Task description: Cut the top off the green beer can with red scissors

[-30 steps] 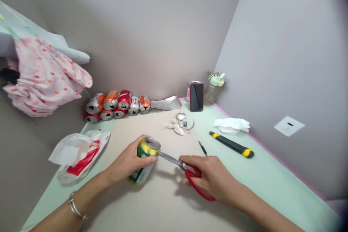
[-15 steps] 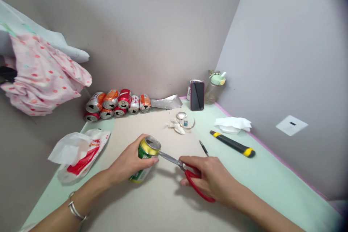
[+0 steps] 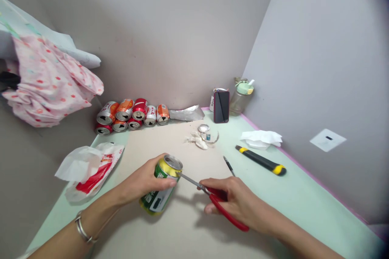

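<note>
My left hand (image 3: 148, 178) is wrapped round a green and yellow drink can (image 3: 161, 196), which leans with its silver top tilted up and to the right. In my right hand (image 3: 237, 196) are red-handled scissors (image 3: 226, 213), the fingers in and around the handles. The grey blades point left, and their tips meet the yellow shoulder of the can just below the rim. Whether the tips have gone through the metal I cannot tell. A beige board (image 3: 164, 139) lies under both hands.
Several empty cans (image 3: 139, 109) are stacked by the back wall, beside a flattened metal sheet (image 3: 187, 113). A utility knife (image 3: 261, 161), pen (image 3: 228, 165) and tissue (image 3: 261, 138) lie on the right. Behind stand a phone (image 3: 221, 107) and bottle (image 3: 240, 99). A tissue pack (image 3: 94, 174) lies left.
The can has tilted further and turned, its top shifting slightly right and its base left. The scissors have moved slightly down and right, their tips still at the can's shoulder.
</note>
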`<state>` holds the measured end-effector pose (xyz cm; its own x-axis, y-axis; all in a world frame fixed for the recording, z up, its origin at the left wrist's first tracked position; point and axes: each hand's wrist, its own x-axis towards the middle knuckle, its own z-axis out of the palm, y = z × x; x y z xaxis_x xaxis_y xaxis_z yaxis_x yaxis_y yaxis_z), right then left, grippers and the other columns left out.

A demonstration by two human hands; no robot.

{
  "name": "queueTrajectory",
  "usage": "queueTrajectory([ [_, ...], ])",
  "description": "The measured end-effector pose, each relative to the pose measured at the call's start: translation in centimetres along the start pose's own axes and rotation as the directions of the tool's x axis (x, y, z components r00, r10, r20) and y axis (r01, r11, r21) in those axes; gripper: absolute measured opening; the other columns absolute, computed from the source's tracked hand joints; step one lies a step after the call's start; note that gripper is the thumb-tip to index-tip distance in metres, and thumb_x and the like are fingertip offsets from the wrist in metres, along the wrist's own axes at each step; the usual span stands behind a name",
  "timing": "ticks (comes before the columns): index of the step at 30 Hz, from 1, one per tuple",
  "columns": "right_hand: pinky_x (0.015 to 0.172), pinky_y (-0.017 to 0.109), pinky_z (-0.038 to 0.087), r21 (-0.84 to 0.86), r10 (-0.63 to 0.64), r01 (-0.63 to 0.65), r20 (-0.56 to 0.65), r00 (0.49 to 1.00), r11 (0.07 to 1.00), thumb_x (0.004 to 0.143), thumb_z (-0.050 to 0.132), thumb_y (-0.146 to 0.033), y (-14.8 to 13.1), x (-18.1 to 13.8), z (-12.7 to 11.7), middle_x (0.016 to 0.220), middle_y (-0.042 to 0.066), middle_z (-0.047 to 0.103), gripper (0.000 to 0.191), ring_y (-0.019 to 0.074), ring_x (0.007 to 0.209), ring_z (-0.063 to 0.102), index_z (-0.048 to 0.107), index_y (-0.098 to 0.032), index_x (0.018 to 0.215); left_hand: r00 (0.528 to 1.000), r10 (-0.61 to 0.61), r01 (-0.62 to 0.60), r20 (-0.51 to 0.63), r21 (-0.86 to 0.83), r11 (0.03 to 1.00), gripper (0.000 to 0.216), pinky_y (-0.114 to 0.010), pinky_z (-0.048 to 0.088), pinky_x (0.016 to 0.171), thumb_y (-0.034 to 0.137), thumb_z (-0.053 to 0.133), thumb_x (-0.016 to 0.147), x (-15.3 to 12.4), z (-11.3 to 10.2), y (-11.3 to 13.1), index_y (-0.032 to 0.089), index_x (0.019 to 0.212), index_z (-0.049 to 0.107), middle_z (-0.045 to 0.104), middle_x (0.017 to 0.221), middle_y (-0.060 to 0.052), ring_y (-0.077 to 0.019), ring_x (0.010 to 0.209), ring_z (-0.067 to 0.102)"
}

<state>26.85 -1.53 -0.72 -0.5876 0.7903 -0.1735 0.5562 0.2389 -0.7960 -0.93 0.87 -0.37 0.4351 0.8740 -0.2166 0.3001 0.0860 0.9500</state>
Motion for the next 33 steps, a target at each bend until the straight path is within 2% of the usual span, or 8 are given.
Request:
queueTrajectory([
  [4, 0.056, 0.02, 0.026, -0.13, -0.038, 0.027, -0.087, 0.995, 0.991, 0.088, 0.07, -0.047, 0.5, 0.0, 0.5, 0.064, -0.009, 0.034, 0.031, 0.011, 0.061, 0.026, 0.054, -0.023, 0.076, 0.999, 0.003, 0.003, -0.052, 0.114, 0.993, 0.038, -0.031, 0.048, 0.085, 0.039, 0.073, 0.078, 0.3, 0.7, 0.2, 0.022, 0.108, 0.057, 0.067, 0.102, -0.001, -0.023, 0.095, 0.062],
  [6, 0.056, 0.021, 0.026, -0.232, -0.084, 0.047, -0.153, 0.985, 0.972, 0.09, 0.067, -0.046, 1.0, 0.1, 0.9, 0.063, -0.009, 0.039, 0.026, 0.0115, 0.059, 0.027, 0.057, -0.024, 0.08, 0.985, 0.04, -0.003, -0.165, 0.222, 0.975, 0.034, -0.033, 0.047, 0.084, 0.035, 0.071, 0.079, 0.5, 1.2, 0.0, 0.022, 0.106, 0.055, 0.066, 0.098, -0.001, -0.023, 0.092, 0.061],
  [10, 0.058, 0.022, 0.028, -0.338, -0.153, 0.075, -0.209, 0.966, 0.938, 0.092, 0.065, -0.045, 1.9, 0.5, 1.2, 0.067, -0.006, 0.053, 0.019, 0.0121, 0.058, 0.035, 0.062, -0.026, 0.093, 0.896, 0.199, -0.017, -0.396, 0.419, 0.908, 0.047, -0.04, 0.042, 0.095, 0.032, 0.073, 0.076, 0.6, 2.0, -0.3, 0.023, 0.115, 0.05, 0.064, 0.114, -0.007, -0.0275, 0.106, 0.058],
  [12, 0.06, 0.021, 0.031, -0.298, -0.147, 0.086, -0.188, 0.971, 0.951, 0.09, 0.067, -0.048, 1.8, 0.6, 0.9, 0.069, -0.006, 0.054, 0.023, 0.012, 0.059, 0.037, 0.064, -0.025, 0.093, 0.929, 0.151, -0.03, -0.337, 0.337, 0.941, 0.043, -0.038, 0.044, 0.092, 0.036, 0.071, 0.078, 0.5, 1.9, 0.0, 0.023, 0.114, 0.051, 0.065, 0.109, -0.005, -0.0259, 0.101, 0.06],
  [15, 0.058, 0.019, 0.032, -0.212, -0.111, 0.078, -0.15, 0.982, 0.974, 0.086, 0.069, -0.054, 1.2, 0.6, 0.3, 0.066, -0.007, 0.047, 0.03, 0.0114, 0.061, 0.035, 0.064, -0.024, 0.086, 0.991, 0.069, -0.055, -0.116, 0.121, 0.991, 0.036, -0.031, 0.047, 0.084, 0.042, 0.07, 0.081, 0.2, 1.2, 0.7, 0.022, 0.108, 0.055, 0.066, 0.099, -0.002, -0.0223, 0.093, 0.061],
  [19, 0.058, 0.018, 0.033, -0.161, -0.106, 0.086, -0.121, 0.987, 0.983, 0.084, 0.07, -0.058, 0.7, 0.5, 0.1, 0.067, -0.007, 0.047, 0.035, 0.0111, 0.062, 0.036, 0.067, -0.023, 0.088, 0.999, 0.052, -0.051, -0.005, 0.017, 0.999, 0.039, -0.03, 0.048, 0.083, 0.045, 0.071, 0.08, 0.0, 0.6, 1.2, 0.02, 0.107, 0.058, 0.067, 0.103, -0.003, -0.0233, 0.097, 0.061],
  [27, 0.067, 0.023, 0.041, -0.346, -0.144, 0.066, -0.206, 0.968, 0.936, 0.088, 0.068, -0.054, 1.7, 0.3, 0.3, 0.085, 0.001, 0.072, 0.038, 0.0174, 0.072, 0.063, 0.069, -0.029, 0.116, 0.97, 0.092, -0.042, -0.223, 0.22, 0.975, 0.039, -0.032, 0.049, 0.086, 0.04, 0.071, 0.08, 0.2, 1.7, 0.9, 0.022, 0.111, 0.056, 0.069, 0.102, -0.003, -0.0236, 0.094, 0.064],
  [33, 0.067, 0.025, 0.041, -0.429, -0.169, 0.062, -0.216, 0.962, 0.901, 0.091, 0.067, -0.05, 2.2, 0.3, 0.7, 0.091, 0.003, 0.074, 0.041, 0.0199, 0.076, 0.068, 0.064, -0.029, 0.126, 0.888, 0.239, -0.044, -0.392, 0.446, 0.894, 0.047, -0.043, 0.041, 0.101, 0.036, 0.073, 0.075, 0.5, 1.9, -0.3, 0.023, 0.114, 0.05, 0.065, 0.116, -0.008, -0.0313, 0.114, 0.057],
])
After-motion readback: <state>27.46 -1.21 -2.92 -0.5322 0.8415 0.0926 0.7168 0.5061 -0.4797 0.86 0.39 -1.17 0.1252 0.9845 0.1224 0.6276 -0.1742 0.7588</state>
